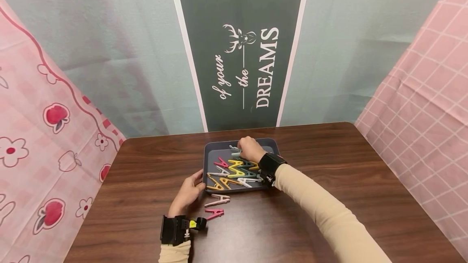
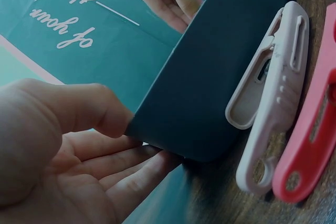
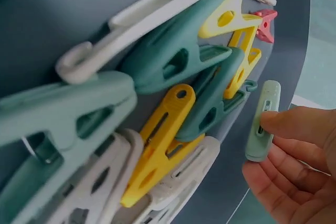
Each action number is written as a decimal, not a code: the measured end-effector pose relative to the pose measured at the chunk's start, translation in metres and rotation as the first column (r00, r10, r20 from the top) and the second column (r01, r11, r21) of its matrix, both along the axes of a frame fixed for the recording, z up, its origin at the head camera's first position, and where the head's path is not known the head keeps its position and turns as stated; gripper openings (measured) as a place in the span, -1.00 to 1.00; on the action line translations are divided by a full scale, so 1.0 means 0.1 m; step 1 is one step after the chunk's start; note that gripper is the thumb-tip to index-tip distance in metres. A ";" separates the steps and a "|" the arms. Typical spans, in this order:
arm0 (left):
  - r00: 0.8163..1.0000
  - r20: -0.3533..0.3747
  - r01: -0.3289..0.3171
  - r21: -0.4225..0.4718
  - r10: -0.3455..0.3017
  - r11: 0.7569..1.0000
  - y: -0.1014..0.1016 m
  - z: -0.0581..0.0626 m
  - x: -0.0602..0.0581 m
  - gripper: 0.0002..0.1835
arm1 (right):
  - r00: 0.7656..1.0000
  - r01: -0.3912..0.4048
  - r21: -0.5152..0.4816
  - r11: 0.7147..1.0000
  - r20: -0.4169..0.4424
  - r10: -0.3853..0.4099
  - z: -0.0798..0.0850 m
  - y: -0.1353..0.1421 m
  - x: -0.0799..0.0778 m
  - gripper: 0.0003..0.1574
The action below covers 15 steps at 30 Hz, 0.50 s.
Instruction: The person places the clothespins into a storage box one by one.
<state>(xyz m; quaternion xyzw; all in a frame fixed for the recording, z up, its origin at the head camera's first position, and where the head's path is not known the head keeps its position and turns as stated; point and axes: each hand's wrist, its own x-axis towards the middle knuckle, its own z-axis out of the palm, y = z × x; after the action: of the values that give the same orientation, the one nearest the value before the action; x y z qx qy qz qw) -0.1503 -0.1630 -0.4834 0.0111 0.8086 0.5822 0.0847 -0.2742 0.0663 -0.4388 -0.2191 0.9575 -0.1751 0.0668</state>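
A grey tray [image 1: 215,156] filled with clothespins stands near the back of the table. My left hand [image 1: 189,191] grips its near left side, thumb on the wall and fingers at the underside in the left wrist view. Over the far part of the tray, my right hand [image 1: 251,149] pinches a pale green clothespin [image 3: 263,124] between thumb and fingers. Yellow clothespins [image 1: 235,164], dark green clothespins [image 3: 176,51] and white clothespins [image 1: 248,182] lie spread inside, with orange ones [image 1: 215,185] at the near left. The right forearm hides the tray's right end.
On the table [image 1: 146,173] in front of the tray lie a pale pink clothespin [image 1: 218,200] and a bright pink one [image 1: 215,214]. Behind the table hangs a printed curtain [image 1: 245,117]; pink cloths [image 1: 84,133] flank both sides.
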 end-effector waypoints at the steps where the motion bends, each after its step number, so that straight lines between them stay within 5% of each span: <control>1: 1.000 0.002 -0.001 0.003 0.001 1.000 0.00 0.00 0.00 -0.39 | 1.000 0.005 0.004 1.000 0.004 -0.005 0.00 0.00 -0.01 -0.77; 15: 1.000 0.012 -0.007 0.003 0.007 1.000 0.00 -0.02 0.00 -0.38 | 0.999 0.003 0.028 1.000 0.054 -0.005 -0.06 -0.04 -0.09 -0.85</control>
<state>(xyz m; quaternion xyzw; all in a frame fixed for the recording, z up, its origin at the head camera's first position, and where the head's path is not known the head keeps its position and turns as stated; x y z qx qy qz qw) -0.1508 -0.1627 -0.4853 0.0050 0.8073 0.5836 0.0876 -0.2837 0.0625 -0.4452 -0.2113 0.9582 -0.1678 0.0954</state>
